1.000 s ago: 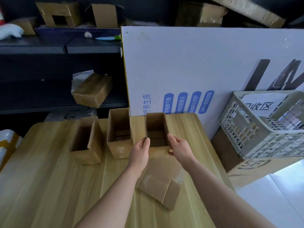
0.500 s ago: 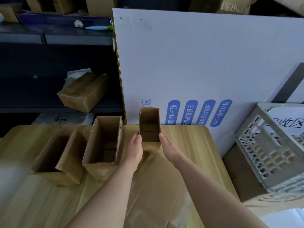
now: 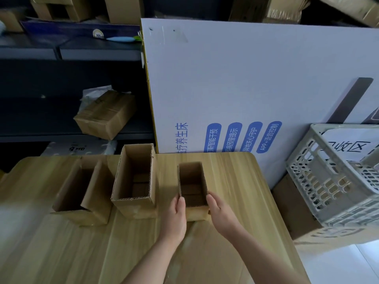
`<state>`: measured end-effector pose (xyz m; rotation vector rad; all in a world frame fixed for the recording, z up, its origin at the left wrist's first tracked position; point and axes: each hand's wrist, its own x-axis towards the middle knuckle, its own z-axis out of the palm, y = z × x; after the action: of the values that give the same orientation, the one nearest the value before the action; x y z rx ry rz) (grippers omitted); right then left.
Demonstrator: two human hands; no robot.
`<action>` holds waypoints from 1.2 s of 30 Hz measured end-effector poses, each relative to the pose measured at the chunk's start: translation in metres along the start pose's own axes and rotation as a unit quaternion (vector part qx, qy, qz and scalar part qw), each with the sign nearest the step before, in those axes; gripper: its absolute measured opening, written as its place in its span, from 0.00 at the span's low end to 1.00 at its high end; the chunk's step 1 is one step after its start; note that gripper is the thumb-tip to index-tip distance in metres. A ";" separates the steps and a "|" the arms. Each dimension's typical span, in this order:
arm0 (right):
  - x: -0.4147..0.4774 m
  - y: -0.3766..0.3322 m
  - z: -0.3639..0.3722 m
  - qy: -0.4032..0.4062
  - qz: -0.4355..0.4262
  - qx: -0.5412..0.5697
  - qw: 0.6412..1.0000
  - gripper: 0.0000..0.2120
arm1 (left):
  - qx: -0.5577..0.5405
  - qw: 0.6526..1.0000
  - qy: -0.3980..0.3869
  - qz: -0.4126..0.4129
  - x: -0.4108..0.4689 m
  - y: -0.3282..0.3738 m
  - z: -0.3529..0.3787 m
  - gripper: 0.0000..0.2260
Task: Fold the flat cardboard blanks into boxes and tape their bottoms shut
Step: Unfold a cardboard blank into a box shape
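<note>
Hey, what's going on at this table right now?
A person holds a small open-topped cardboard box between both hands, the left hand flat against its left side and the right hand against its right. It appears to stand on the wooden table. Two more folded boxes stand to its left: a taller box and a wider box. Their bottom flaps look folded in; tape cannot be made out.

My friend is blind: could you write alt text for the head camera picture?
A person's bare hands, left grip and right grip, flank a small open cardboard box on a wooden table, beside two larger open boxes.
</note>
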<state>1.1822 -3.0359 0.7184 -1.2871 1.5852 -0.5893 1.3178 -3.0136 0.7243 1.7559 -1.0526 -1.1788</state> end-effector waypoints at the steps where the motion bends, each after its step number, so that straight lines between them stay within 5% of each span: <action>1: 0.002 -0.003 0.001 0.008 0.003 0.002 1.000 0.23 | 0.000 1.000 0.008 0.009 0.002 0.004 -0.001 0.22; 14: 0.037 -0.029 0.019 0.042 -0.013 -0.048 0.998 0.21 | 0.005 0.998 0.054 -0.014 0.052 0.007 -0.006 0.22; 26: 0.034 -0.035 0.018 0.068 0.013 -0.100 0.993 0.30 | 0.055 0.997 0.042 -0.036 0.036 0.016 -0.009 0.26; 36: -0.015 -0.027 0.000 0.071 -0.067 -0.309 0.946 0.28 | 0.277 0.960 0.030 0.039 -0.017 0.010 -0.014 0.26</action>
<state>1.1945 -3.0313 0.7465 -1.8590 1.8951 -0.2695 1.3245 -2.9998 0.7431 2.1279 -1.5025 -0.8181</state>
